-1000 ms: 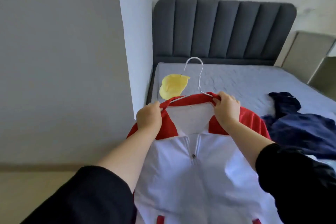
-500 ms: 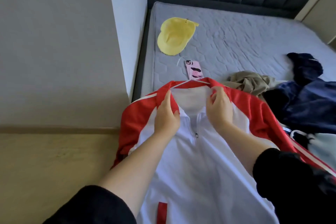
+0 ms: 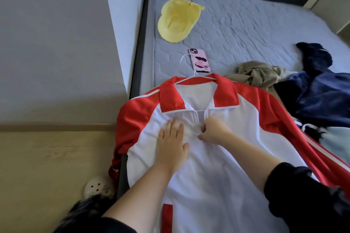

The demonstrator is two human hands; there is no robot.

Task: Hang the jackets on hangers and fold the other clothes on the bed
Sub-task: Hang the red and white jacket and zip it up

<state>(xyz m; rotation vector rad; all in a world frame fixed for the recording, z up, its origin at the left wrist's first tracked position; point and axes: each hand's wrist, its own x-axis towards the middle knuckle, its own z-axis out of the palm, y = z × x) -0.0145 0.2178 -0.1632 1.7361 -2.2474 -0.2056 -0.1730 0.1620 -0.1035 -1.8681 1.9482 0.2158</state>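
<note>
Bed: grey mattress, clothes on near part.
Red-and-white jacket: lies front up at near left edge of bed, one sleeve hangs over bed side, collar open.
Navy garment and khaki garment: crumpled, right of jacket.
Yellow cap: on mattress near wall side.
Left hand: flat, fingers straight, slightly spread, palm presses white chest panel.
Right hand: fingers curled, pinches jacket at zipper line, just beside left hand.
Pink phone: beside hanger hook.
Wire hanger: inside jacket shoulders, hook points toward headboard.
</note>
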